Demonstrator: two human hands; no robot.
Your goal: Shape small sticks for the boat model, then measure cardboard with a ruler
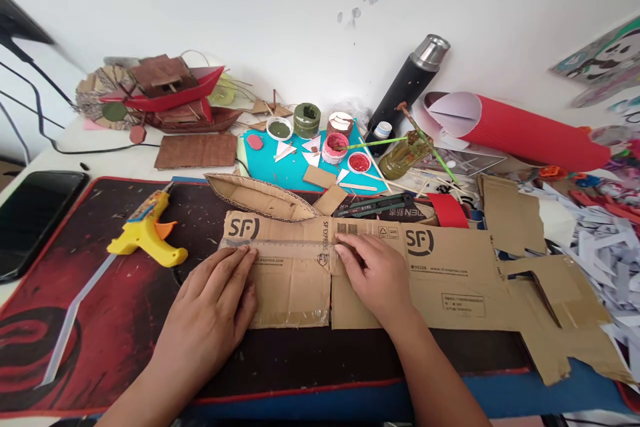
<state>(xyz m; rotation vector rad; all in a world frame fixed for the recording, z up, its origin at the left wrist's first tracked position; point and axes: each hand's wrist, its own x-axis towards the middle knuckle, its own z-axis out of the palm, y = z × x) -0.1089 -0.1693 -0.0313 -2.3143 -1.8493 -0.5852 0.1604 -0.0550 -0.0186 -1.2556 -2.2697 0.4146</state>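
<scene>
A clear plastic ruler [293, 249] lies across a flattened cardboard box piece [370, 293] printed with SF Express marks. My left hand [215, 300] presses the ruler's left part down, its fingers held close together. At the other end, my right hand [375, 273] has thumb and index finger closed on the ruler, with the remaining fingers curled under. Just behind the sheet sits a boat-shaped cardboard hull [260, 197]. A dark green utility knife [375, 205] rests along the sheet's back edge, near my right hand.
A yellow hot glue gun [150, 227] with a glue stick lies left, beside a black phone [40, 220]. Model boats [170, 90], paint jars [307, 121], a black thermos [410, 83] and a red roll [535, 130] stand behind. Cardboard scraps [560, 293] and paper strips [595, 233] crowd the right.
</scene>
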